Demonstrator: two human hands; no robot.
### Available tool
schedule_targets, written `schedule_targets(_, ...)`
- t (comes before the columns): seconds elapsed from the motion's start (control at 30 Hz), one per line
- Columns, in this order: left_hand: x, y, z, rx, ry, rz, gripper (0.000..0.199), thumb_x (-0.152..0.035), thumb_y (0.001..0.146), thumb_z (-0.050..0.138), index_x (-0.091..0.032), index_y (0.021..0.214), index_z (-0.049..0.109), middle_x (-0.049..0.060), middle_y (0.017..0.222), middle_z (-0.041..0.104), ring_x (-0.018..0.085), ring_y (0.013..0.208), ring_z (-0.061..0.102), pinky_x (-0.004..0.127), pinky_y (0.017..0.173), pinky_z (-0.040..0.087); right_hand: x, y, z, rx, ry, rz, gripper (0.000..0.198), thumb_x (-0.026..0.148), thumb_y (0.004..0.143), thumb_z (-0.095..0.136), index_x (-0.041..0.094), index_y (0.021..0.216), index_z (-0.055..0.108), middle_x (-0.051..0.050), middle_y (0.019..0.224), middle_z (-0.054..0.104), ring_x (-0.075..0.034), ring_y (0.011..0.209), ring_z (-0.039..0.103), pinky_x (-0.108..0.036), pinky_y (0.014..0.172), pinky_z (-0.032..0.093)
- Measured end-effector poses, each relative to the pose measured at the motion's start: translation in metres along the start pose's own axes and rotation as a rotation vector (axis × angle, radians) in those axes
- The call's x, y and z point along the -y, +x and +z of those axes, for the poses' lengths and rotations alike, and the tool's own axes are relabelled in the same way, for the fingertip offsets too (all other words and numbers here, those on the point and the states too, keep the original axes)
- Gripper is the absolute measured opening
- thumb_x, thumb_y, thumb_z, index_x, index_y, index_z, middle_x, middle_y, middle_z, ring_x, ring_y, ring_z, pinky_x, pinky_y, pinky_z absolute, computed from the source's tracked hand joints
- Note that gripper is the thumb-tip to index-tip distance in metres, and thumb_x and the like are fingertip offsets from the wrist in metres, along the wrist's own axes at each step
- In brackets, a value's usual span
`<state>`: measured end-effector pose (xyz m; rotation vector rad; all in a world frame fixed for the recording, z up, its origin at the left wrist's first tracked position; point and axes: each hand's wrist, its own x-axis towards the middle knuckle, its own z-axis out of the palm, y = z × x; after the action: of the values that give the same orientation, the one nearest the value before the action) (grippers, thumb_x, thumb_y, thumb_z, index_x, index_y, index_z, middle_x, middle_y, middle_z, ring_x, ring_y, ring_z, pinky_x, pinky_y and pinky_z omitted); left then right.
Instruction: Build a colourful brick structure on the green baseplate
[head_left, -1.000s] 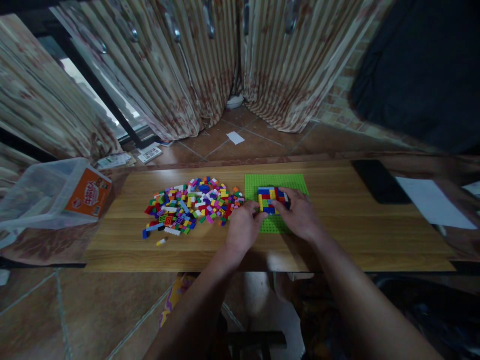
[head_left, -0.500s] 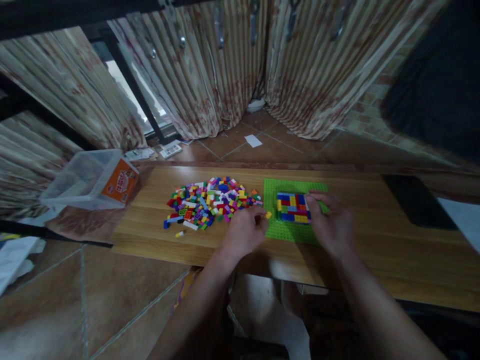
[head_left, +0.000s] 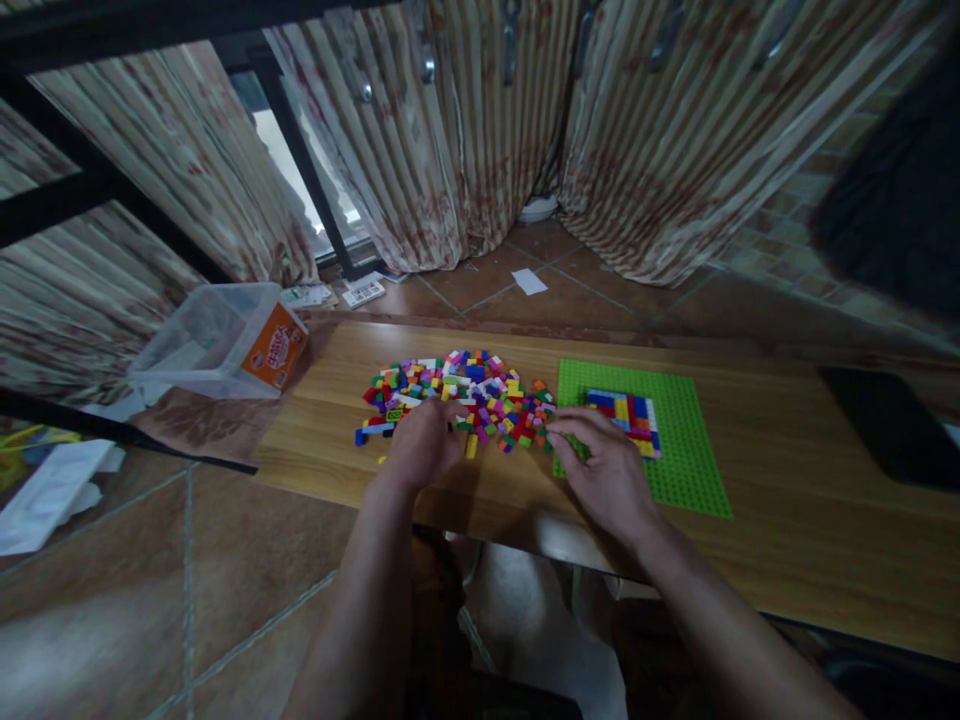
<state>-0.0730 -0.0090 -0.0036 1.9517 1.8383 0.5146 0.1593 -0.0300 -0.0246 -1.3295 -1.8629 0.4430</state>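
Note:
A pile of loose toy building bricks (head_left: 480, 385) in many colours lies on the table. My left hand (head_left: 426, 442) is over the front of the pile, thumb and forefinger apart, the other fingers hidden beneath it. A yellow brick (head_left: 471, 446) lies just right of that hand. My right hand (head_left: 609, 470) is at the pile's right edge, above the left side of the green baseplate (head_left: 686, 440). Its thumb and forefinger tips come together; anything between them is too small to make out. Partly behind this hand, a flat block of joined bricks (head_left: 637, 420) sits on the baseplate.
The wooden table (head_left: 780, 450) carries a dark flat object (head_left: 892, 425) at right. Left of the table is a clear plastic bin (head_left: 210, 340) with an orange label. Striped curtains (head_left: 465, 150) hang behind. A white paper (head_left: 529, 281) lies on the tiled floor.
My left hand has moved left from the baseplate's edge to the pile. My right hand has left the joined bricks and moved left to the pile's edge. The view has shifted.

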Motion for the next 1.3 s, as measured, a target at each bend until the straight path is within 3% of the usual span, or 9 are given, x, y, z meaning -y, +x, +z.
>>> schedule_targets(0.1, -0.008, -0.002, 0.002, 0.058, 0.119, 0.079, 0.038, -0.008, 0.073, 0.054, -0.023, 0.103, 0.073, 0.007, 0.101, 0.071, 0.022, 0.093, 0.065, 0.03, 0.086, 0.049, -0.003, 0.001, 0.0, 0.004, -0.003, 0.014, 0.017, 0.027, 0.09, 0.053, 0.023, 0.09, 0.069, -0.008, 0.105, 0.069, -0.023, 0.098, 0.064, -0.044, 0.09, 0.049)
schedule_targets(0.3, -0.03, -0.007, 0.007, 0.063, 0.235, 0.031, 0.022, -0.027, 0.081, 0.059, -0.019, 0.099, 0.069, 0.011, 0.103, 0.068, 0.026, 0.099, 0.065, 0.033, 0.087, 0.05, -0.006, 0.002, -0.003, -0.002, 0.004, 0.0, 0.016, 0.026, 0.091, 0.053, 0.023, 0.09, 0.069, -0.007, 0.104, 0.069, -0.022, 0.098, 0.064, -0.042, 0.089, 0.049)
schedule_targets(0.47, -0.043, -0.008, 0.013, 0.034, 0.341, -0.024, 0.02, -0.025, 0.086, 0.053, -0.018, 0.099, 0.065, 0.01, 0.102, 0.068, 0.024, 0.095, 0.066, 0.031, 0.08, 0.051, -0.005, -0.001, -0.002, 0.001, 0.012, -0.027, 0.015, 0.022, 0.09, 0.054, 0.022, 0.089, 0.069, -0.006, 0.099, 0.07, -0.021, 0.095, 0.065, -0.04, 0.087, 0.049)
schedule_targets(0.7, -0.05, -0.007, 0.016, 0.032, 0.421, 0.006, 0.02, -0.022, 0.084, 0.052, -0.015, 0.1, 0.063, 0.012, 0.098, 0.07, 0.026, 0.097, 0.066, 0.031, 0.08, 0.05, 0.003, -0.006, -0.007, -0.042, -0.027, -0.148, 0.016, 0.02, 0.091, 0.054, 0.022, 0.089, 0.069, -0.006, 0.101, 0.071, -0.02, 0.096, 0.065, -0.039, 0.09, 0.048)
schedule_targets(0.9, -0.059, -0.006, 0.015, -0.045, 0.304, -0.014, 0.018, -0.024, 0.084, 0.053, -0.016, 0.098, 0.062, 0.009, 0.086, 0.071, 0.025, 0.084, 0.068, 0.032, 0.074, 0.05, -0.016, 0.003, -0.048, -0.254, 0.02, 0.036, 0.015, 0.026, 0.09, 0.055, 0.023, 0.088, 0.069, -0.005, 0.1, 0.07, -0.02, 0.095, 0.065, -0.038, 0.087, 0.05)
schedule_targets(1.03, -0.079, -0.001, 0.034, 0.009, 0.064, 0.098, 0.016, -0.017, 0.081, 0.054, -0.017, 0.096, 0.061, 0.006, 0.084, 0.071, 0.019, 0.077, 0.067, 0.027, 0.069, 0.049, -0.034, 0.006, -0.067, -0.387, 0.035, 0.133, 0.014, 0.027, 0.088, 0.057, 0.023, 0.083, 0.069, -0.004, 0.09, 0.07, -0.02, 0.089, 0.066, -0.036, 0.083, 0.051)
schedule_targets(1.13, -0.097, 0.005, 0.057, 0.051, -0.096, 0.233, 0.017, -0.009, 0.079, 0.054, -0.016, 0.093, 0.061, 0.005, 0.086, 0.07, 0.016, 0.079, 0.066, 0.024, 0.069, 0.049, -0.042, 0.006, -0.071, -0.39, 0.01, 0.156, 0.014, 0.028, 0.087, 0.056, 0.023, 0.083, 0.069, -0.003, 0.086, 0.07, -0.02, 0.087, 0.065, -0.036, 0.082, 0.05)
schedule_targets(1.3, -0.11, 0.017, 0.083, 0.065, -0.118, 0.341, 0.016, -0.006, 0.081, 0.052, -0.016, 0.085, 0.063, 0.005, 0.084, 0.069, 0.015, 0.076, 0.065, 0.024, 0.071, 0.05, -0.047, 0.006, -0.069, -0.356, -0.009, 0.16, 0.015, 0.027, 0.086, 0.055, 0.022, 0.082, 0.068, -0.004, 0.086, 0.07, -0.02, 0.086, 0.065, -0.036, 0.081, 0.05)
